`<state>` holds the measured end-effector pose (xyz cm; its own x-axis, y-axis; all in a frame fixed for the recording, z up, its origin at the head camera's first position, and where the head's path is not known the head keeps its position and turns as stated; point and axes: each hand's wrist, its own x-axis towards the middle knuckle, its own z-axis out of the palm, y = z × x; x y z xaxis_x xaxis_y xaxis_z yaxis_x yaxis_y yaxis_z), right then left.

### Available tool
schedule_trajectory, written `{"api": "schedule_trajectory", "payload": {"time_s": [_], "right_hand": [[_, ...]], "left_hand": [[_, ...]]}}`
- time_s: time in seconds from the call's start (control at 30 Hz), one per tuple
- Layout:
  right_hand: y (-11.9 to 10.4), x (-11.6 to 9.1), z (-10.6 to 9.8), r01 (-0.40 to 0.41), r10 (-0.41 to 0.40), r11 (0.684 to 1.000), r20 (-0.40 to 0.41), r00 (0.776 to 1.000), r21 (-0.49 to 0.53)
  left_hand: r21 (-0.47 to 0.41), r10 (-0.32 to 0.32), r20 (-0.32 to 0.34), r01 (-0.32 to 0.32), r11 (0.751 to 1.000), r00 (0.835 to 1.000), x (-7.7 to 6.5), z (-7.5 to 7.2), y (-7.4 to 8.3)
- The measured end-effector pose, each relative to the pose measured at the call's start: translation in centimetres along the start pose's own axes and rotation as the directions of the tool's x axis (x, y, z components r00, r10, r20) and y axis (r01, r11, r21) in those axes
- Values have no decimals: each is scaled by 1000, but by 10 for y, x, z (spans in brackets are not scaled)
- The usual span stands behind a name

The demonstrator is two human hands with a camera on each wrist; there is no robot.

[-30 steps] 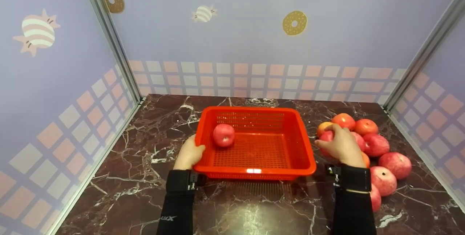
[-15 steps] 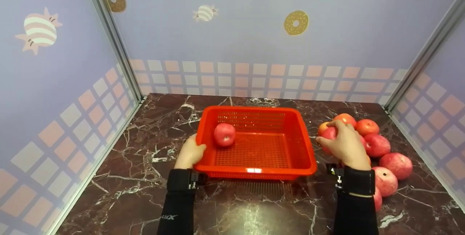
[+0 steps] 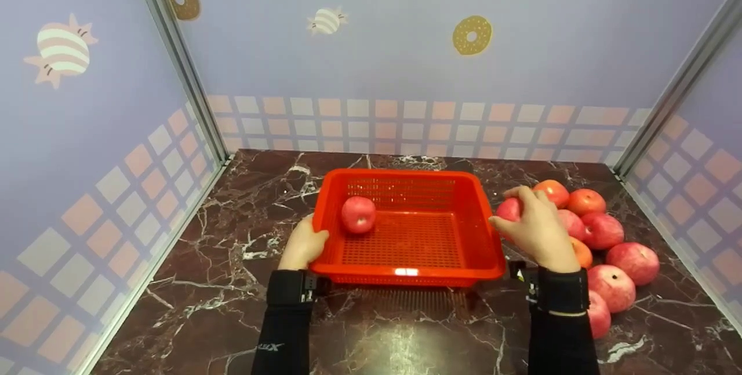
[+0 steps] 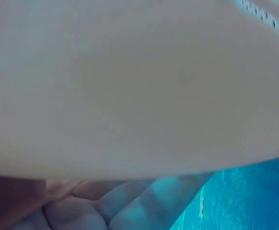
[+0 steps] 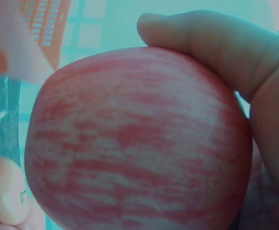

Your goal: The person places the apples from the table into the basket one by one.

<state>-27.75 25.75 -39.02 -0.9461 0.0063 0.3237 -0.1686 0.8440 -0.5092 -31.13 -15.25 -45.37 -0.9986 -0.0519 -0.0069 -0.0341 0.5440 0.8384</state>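
In the head view, gripping a red apple (image 3: pixel 508 211) in the right hand (image 3: pixel 540 231), with thumb and fingers curled round it, just beside the right rim of the red basket (image 3: pixel 359 272); shifted leftward since half a second ago, away from the loose fruit (image 3: pixel 603 230) on the table (image 3: pixel 226 299), so seemingly past picking up and into carrying; holding the basket's left rim in the left hand (image 3: pixel 301 244), likely to steady it; showing another apple (image 3: pixel 358 215) inside near the left wall, with bare slotted floor to its right as open room; calling, in judgement, for lift over the right rim, at a height hard to tell; in the left wrist view, showing only fingers (image 4: pixel 144 211) below a pale, blurred surface too close to name; in the right wrist view, pressing the thumb (image 5: pixel 202 33) against the held apple, with a slotted orange edge (image 5: pixel 53 24) at upper left, probably the basket's.
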Motion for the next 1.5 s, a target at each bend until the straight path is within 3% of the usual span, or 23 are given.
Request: {"api": "schedule_trajectory", "payload": {"time_s": [0.23,0.73,1.13,1.5], "right_hand": [[-22,2,10,66,-66,998,-12,998,-3],[-87,23,38,148,-156,987,125,980,71],[-134,41,83,213,-255,959,243,936,184],[-160,59,122,306,-353,934,343,871,182]], "left_hand": [[-4,-3,-4,3,1000,1000,0,1,-1],[-5,10,-16,-10,1000,1000,0,1,0],[3,18,-22,-18,1000,1000,0,0,0],[-3,11,-17,-11,1000,1000,0,1,-1]]}}
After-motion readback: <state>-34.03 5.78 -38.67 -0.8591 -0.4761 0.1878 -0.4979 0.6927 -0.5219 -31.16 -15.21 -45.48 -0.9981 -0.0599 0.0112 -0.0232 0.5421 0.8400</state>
